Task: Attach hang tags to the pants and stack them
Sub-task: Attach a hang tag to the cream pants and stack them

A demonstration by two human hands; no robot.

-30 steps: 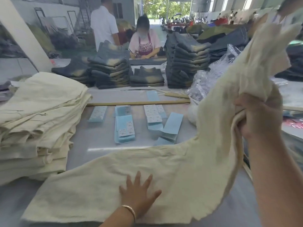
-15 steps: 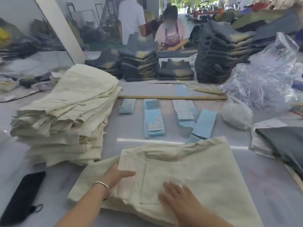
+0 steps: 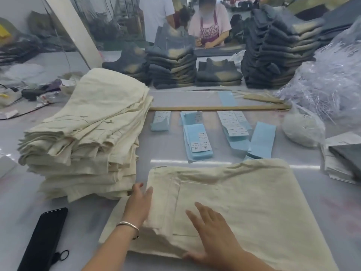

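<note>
A folded pair of cream pants lies flat on the table in front of me, back pocket up. My left hand rests with straight fingers on its left edge by the waistband. My right hand lies flat and spread on the pocket area. To the left stands a tall stack of folded cream pants. Beyond the pants, light blue hang tags with white stickers lie in several small piles.
A black phone lies at the near left. A wooden stick runs across the table behind the tags. A bag of white strings and clear plastic sit right. Dark jeans stacks and two people stand at the back.
A second ago my right hand held the pants leg up high; it now lies folded flat on the table. Both hands have since slid forward over the folded pants.
</note>
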